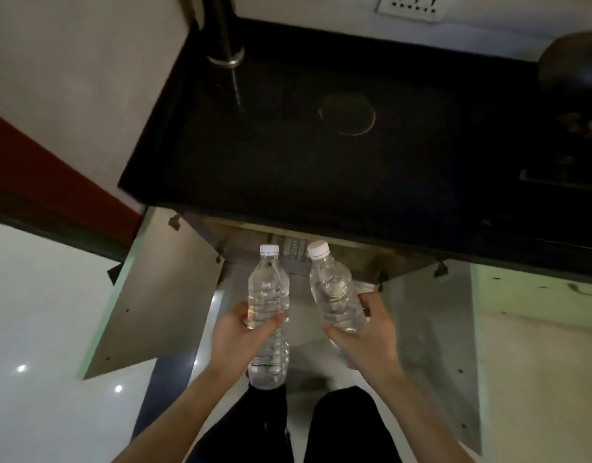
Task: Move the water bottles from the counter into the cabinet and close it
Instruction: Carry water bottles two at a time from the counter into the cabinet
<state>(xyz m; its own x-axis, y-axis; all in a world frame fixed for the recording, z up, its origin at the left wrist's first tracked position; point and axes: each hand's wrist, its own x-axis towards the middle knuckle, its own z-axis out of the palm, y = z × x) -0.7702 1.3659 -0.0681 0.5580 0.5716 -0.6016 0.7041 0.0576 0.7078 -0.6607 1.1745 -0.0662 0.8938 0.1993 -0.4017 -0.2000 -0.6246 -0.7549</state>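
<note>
Separately, left hand (234, 335) and right hand (368, 335) around ribbed clear-plastic bottles (268, 289) (333, 292).

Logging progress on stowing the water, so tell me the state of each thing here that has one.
Water bottle on the left: capped, water inside, gripped by left hand.
Water bottle on the right: capped, water inside, tilted, gripped by right hand.
Left cabinet door: swung open.
Right cabinet door: swung open.
Cabinet: open, neither bottle inside yet.
Black counter: no bottles on it in view.
</note>
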